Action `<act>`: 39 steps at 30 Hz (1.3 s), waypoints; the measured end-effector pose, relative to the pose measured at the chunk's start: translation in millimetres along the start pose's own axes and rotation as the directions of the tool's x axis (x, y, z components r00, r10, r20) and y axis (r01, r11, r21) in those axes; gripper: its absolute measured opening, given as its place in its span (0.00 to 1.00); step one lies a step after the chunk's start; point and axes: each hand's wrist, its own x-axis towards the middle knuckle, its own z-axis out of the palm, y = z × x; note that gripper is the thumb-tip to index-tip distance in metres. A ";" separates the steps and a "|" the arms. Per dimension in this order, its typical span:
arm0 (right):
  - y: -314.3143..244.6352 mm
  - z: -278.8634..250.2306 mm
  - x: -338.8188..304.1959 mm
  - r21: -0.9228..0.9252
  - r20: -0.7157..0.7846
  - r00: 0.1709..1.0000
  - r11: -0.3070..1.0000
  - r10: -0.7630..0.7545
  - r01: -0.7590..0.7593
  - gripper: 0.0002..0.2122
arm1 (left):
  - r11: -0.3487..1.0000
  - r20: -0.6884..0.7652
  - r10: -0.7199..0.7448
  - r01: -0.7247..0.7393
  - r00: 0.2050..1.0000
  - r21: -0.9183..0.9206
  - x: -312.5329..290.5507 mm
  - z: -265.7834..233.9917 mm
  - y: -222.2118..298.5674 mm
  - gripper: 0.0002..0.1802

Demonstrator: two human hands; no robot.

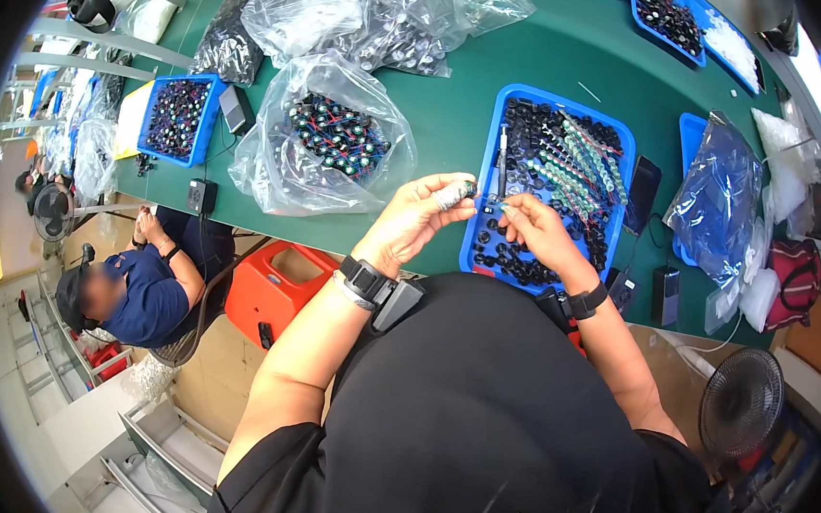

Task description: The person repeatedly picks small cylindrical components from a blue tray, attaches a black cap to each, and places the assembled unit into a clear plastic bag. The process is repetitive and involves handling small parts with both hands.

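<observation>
My left hand (419,217) is closed, with thumb and fingers pinching a small black round part (469,188). A pale wrap covers one of its fingertips. Just to its right, my right hand (538,232) has its thumb and forefinger pressed together. Whatever sits in that pinch is too small to make out. Both hands are over the left side of a blue tray (629,151). Inside the tray lie many black round parts (527,268), rows of small green circuit boards (568,178) with red wires, and a slim pen-like tool (502,158) at the left.
Left of the tray, a clear bag (264,176) holds wired round parts. More filled bags (343,16) lie behind it. Blue bins (666,10) line the far right. A dark phone (644,192) lies beside the tray. A seated person (158,291) and a red stool (273,291) are at left.
</observation>
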 end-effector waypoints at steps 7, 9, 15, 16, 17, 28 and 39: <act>32.7 -9.1 14.7 -0.061 -0.141 0.989 0.998 -0.038 0.030 0.08 | 0.956 -0.155 0.116 -0.068 0.981 0.285 0.0 -20.0 -18.7 0.10; 49.6 -12.3 27.8 -0.229 -0.254 0.949 0.965 -0.188 0.130 0.11 | 0.927 -0.210 0.118 -0.032 0.970 0.374 5.4 -41.3 -31.8 0.09; 34.2 5.8 81.8 -0.748 -0.444 0.862 0.631 -0.247 -0.205 0.16 | 0.533 -0.216 0.245 0.055 0.945 0.845 25.2 -79.0 -74.1 0.12; 33.5 9.5 88.4 -0.800 -0.422 0.861 0.563 -0.284 -0.206 0.16 | 0.352 -0.151 0.304 0.037 0.941 0.935 29.8 -87.1 -78.3 0.12; 30.3 10.1 90.9 -0.794 -0.427 0.878 0.555 -0.216 -0.249 0.16 | 0.178 -0.046 0.442 -0.038 0.896 0.983 32.3 -94.5 -83.7 0.13; -2.7 18.1 60.9 -0.728 -0.273 0.932 0.684 -0.237 -0.039 0.10 | 0.332 -0.218 0.517 0.040 0.828 0.942 43.1 -114.1 -96.7 0.18; 11.5 53.3 55.6 -0.854 0.147 0.955 0.454 -0.259 0.255 0.10 | 0.293 -0.132 0.458 -0.009 0.879 0.956 32.5 -108.7 -86.0 0.19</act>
